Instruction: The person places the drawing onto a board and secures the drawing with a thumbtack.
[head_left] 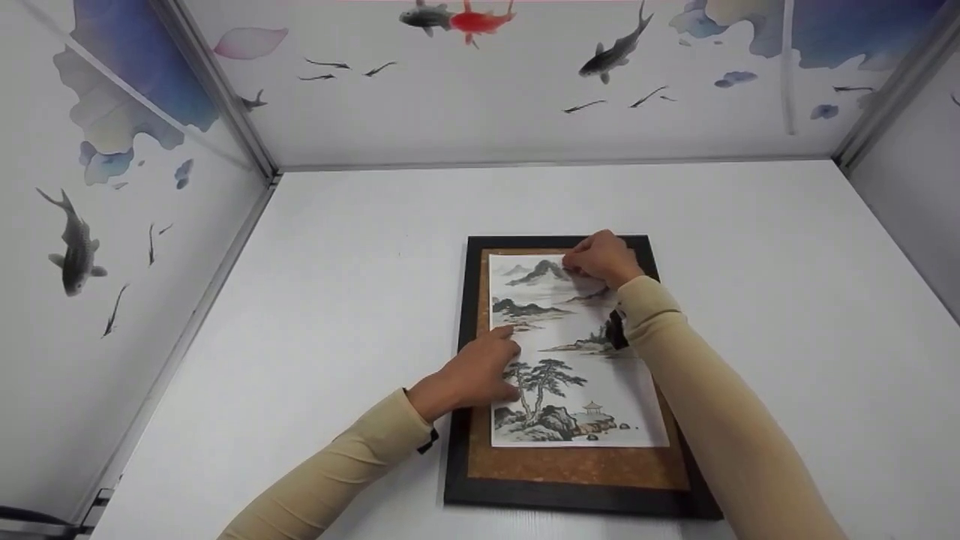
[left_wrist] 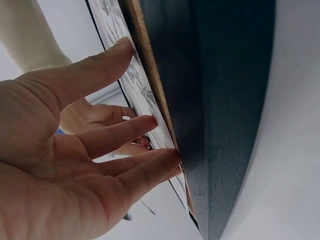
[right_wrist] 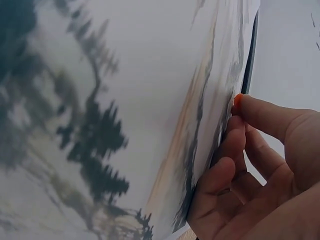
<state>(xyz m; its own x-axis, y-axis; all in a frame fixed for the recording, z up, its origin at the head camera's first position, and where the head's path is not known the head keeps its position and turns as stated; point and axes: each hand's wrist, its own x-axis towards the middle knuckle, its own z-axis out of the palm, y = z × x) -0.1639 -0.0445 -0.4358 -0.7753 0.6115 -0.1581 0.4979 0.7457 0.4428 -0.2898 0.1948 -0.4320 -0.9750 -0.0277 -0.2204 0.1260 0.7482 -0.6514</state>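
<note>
A landscape print on white paper (head_left: 555, 330) lies on a brown cork board (head_left: 577, 466) with a black frame (head_left: 581, 499). At the print's left edge, my left hand (head_left: 476, 367) rests its fingertips and thumb on the paper, fingers spread and fairly straight. In the left wrist view, the thumb (left_wrist: 105, 65) touches the sheet near the frame's inner edge. My right hand (head_left: 604, 259) is at the top of the print. Between its thumb and index finger it pinches a small orange push pin (right_wrist: 237, 102) against the paper; the pin's tip is hidden.
The framed board lies on a white table (head_left: 337, 300). White panels (head_left: 510, 97) painted with fish and leaves stand behind and on both sides. Beige sleeves (head_left: 712, 390) cover both forearms, the right one passing over the board's right side.
</note>
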